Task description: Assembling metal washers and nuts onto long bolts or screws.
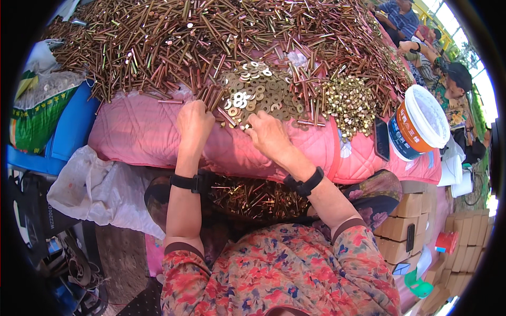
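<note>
My left hand (pixel 194 122) is closed at the near edge of a pile of copper-coloured metal rods (pixel 158 47). Its fingers curl beside several rods (pixel 211 97), and whatever they hold is hidden. To its right, my right hand (pixel 268 136) has thumb and fingers drawn together in a pinch. Its fingertips are just below a heap of flat metal washers (pixel 263 92), some shining white in the sun. What the pinch holds is too small to name. One loose rod (pixel 226 116) lies slanted between the two hands. Right of the washers is a heap of small brass-coloured nuts (pixel 349 105).
A pink quilted cover (pixel 132 126) lies under the parts. At right stand a white bucket (pixel 419 124) and a dark phone (pixel 381 139). A green sack (pixel 45 105) rests at left. More rods (pixel 253 197) lie between my knees. Cardboard boxes (pixel 400 229) and other people (pixel 403 21) are at right.
</note>
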Motion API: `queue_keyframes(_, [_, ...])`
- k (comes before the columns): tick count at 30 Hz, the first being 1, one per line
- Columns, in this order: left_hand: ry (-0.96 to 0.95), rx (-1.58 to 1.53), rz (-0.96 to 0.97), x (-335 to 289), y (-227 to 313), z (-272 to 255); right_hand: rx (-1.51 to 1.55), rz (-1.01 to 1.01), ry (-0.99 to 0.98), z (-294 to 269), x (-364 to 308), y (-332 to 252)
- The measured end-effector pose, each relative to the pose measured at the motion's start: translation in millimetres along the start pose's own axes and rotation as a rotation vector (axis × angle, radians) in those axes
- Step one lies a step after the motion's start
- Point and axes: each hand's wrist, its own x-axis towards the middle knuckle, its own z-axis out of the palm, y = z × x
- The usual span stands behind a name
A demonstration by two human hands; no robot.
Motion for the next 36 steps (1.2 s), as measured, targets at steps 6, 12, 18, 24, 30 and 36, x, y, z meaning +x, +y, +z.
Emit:
queue_keyframes(6, [0.029, 0.102, -0.013, -6, 11, -10, 0.062, 0.047, 0.029, -2, -1, -3])
queue_keyframes(12, [-0.158, -0.885, -0.189, -17, 17, -19, 0.381, 0.281, 0.116, -11, 0, 9])
queue_keyframes(18, [-0.541, -1.473, -0.312, -42, 48, -17, 0.796, 0.475, 0.324, -44, -1, 10])
queue_keyframes(24, [-0.726, -1.557, -0.406, -52, 63, -8, 0.889, 0.447, 0.332, -57, -18, 4])
queue_keyframes(30, [-0.741, -1.582, -0.349, -55, 73, -10, 0.741, 0.437, 0.455, -50, -24, 13])
queue_keyframes(36, [-0.817, -1.604, -0.403, -57, 73, -4, 0.633, 0.391, 0.486, -40, -28, 17])
